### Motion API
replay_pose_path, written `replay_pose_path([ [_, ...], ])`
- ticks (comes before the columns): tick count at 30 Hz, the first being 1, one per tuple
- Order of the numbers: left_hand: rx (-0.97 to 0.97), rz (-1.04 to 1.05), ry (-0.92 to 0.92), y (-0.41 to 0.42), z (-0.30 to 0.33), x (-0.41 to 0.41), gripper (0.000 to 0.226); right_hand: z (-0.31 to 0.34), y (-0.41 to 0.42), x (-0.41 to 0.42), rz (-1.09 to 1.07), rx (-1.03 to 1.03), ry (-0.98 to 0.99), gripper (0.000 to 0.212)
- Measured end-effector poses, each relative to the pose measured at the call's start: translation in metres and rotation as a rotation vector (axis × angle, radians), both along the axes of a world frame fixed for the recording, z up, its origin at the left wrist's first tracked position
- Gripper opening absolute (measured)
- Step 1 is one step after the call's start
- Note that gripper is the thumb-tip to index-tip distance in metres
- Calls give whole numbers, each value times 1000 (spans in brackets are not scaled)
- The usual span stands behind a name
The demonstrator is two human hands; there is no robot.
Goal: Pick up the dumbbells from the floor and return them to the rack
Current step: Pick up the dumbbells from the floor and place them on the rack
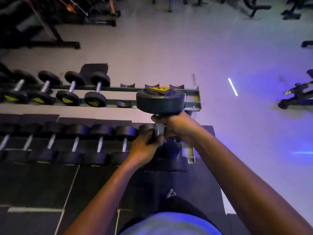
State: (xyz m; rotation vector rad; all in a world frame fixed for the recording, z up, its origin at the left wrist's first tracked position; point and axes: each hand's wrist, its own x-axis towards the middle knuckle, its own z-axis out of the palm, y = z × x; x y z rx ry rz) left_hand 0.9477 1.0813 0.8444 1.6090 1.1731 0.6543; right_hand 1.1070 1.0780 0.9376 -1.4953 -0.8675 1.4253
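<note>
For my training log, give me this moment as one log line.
phase: racking | held: dumbbell, both hands on handle | left hand lower | right hand upper | over: upper rack right end, empty cradles

Both hands, left hand [147, 145] & right hand [179, 126], grip dumbbell [160, 101] handle, upright over rack [194, 99] end.

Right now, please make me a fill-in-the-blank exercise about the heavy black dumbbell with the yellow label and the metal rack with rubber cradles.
1. The black dumbbell with the yellow label is gripped by ____ hands.
2. The left hand and the right hand both grip its silver ____.
3. On the upper tier of the metal rack, ____ dumbbells are fully in view.

Missing words: two; handle; four
</note>
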Motion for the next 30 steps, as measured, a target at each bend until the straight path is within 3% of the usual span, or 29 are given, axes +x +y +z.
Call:
replay_pose_path([
  [6,-138,157,-37,58,-14,-3,22,-25,90,0,163,-61,-7,21],
  [14,-210,206,104,178,-38,-31,34,-67,225,-21,272,-113,-35,28],
  [24,-378,102,251,388,-92,-79,42,-126,423,-75,181,-292,-13,27],
  [30,-424,47,339,502,-136,-84,29,-183,534,-90,89,-438,-23,25],
])
